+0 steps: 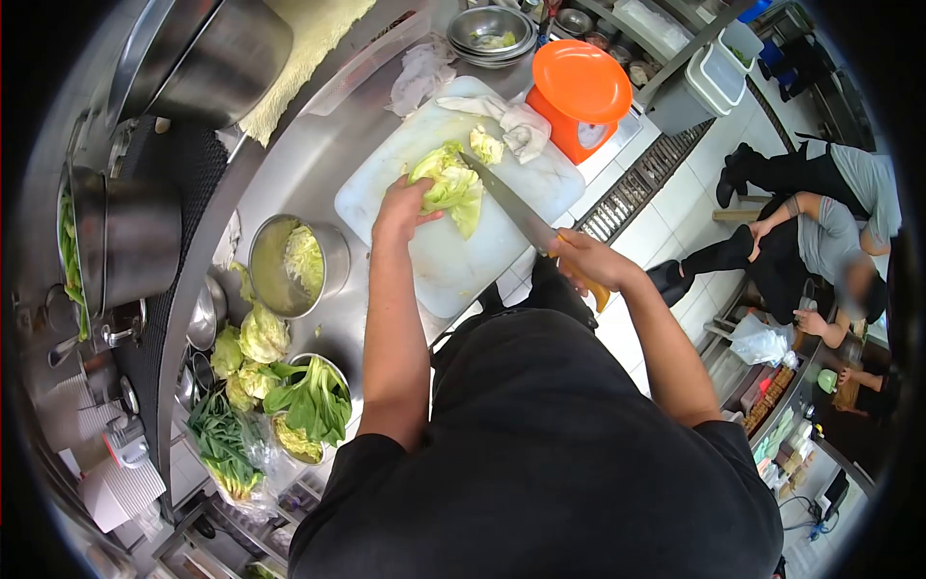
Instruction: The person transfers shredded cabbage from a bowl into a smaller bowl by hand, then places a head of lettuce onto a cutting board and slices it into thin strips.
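Note:
My left hand [401, 206] is wrapped round the left side of a leafy lettuce piece [451, 186] over a white cutting board [434, 273]. In my right hand [590, 261] is the yellow handle of a large knife [516, 209]. The blade points up and left, its tip at the lettuce's upper right edge. A smaller pale lettuce chunk [486, 146] lies just beyond the tip. Behind it a white cloth [524, 129] rests on the board. Left of the board stands a steel pot [338, 259] with shredded lettuce [304, 259] inside.
An orange scale [582, 82] and stacked steel bowls [492, 37] stand behind the board. Lettuce heads [262, 335], leafy greens [313, 400] and scallions [222, 434] are at the lower left. Large pots [140, 234] line the far left. Other people [830, 232] are at the right.

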The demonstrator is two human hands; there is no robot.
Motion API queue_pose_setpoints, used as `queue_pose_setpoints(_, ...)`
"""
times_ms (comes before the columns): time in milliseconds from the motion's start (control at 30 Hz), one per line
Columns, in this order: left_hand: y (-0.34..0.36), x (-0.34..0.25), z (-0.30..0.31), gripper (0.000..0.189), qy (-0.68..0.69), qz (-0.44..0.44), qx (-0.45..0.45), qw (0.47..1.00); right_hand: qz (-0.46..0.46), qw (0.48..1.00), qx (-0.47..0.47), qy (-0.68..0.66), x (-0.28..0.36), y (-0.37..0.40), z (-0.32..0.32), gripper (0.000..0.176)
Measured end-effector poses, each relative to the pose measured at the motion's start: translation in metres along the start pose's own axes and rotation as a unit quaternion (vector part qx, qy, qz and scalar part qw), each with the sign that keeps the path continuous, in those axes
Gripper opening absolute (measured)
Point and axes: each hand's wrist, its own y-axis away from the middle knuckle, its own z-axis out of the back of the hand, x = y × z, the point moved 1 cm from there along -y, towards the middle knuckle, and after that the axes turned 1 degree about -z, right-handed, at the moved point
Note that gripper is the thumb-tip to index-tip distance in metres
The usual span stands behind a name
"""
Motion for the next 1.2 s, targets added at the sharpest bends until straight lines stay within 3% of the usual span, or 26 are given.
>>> queue_pose_setpoints(133,0.009,-0.011,0.014,0.051,-0.079,0.033,0.039,0.996,-0.003,1.000,-0.019,-0.003,-0.011,0.013,-0.002,0.035)
queue_pose_setpoints(333,0.005,-0.020,0.020,0.048,-0.186,0.042,0.047,0.980,0.000,0.974,-0.130,0.188,0.005,0.034,-0.011,0.031)
queue_pose_setpoints(433,0.005,-0.020,0.020,0.048,-0.192,0.046,0.048,0.979,0.145,0.902,-0.233,0.332,-0.007,0.030,-0.015,0.031)
queue_pose_setpoints(833,0.014,-0.019,0.019,0.055,-0.202,0.031,0.038,0.978,0.105,0.914,-0.207,0.332,0.013,0.047,-0.010,0.030)
queue_pose_setpoints(933,0.014,-0.031,0.018,0.064,-0.384,0.009,0.029,0.923,0.105,0.921,-0.203,0.316,0.006,0.045,-0.010,0.031)
queue_pose_setpoints(1033,0.006,-0.005,0.023,0.071,-0.549,-0.217,-0.116,0.799,0.103,0.925,-0.197,0.307,0.004,0.046,-0.011,0.032)
queue_pose_setpoints(1133,0.032,-0.001,0.002,0.079,-0.458,-0.333,-0.174,0.806,0.075,0.930,-0.188,0.307,0.003,0.046,-0.013,0.033)
queue_pose_setpoints(1200,0.054,0.003,-0.025,0.085,-0.519,-0.345,-0.177,0.761,0.071,0.935,-0.185,0.293,0.003,0.047,-0.013,0.033)
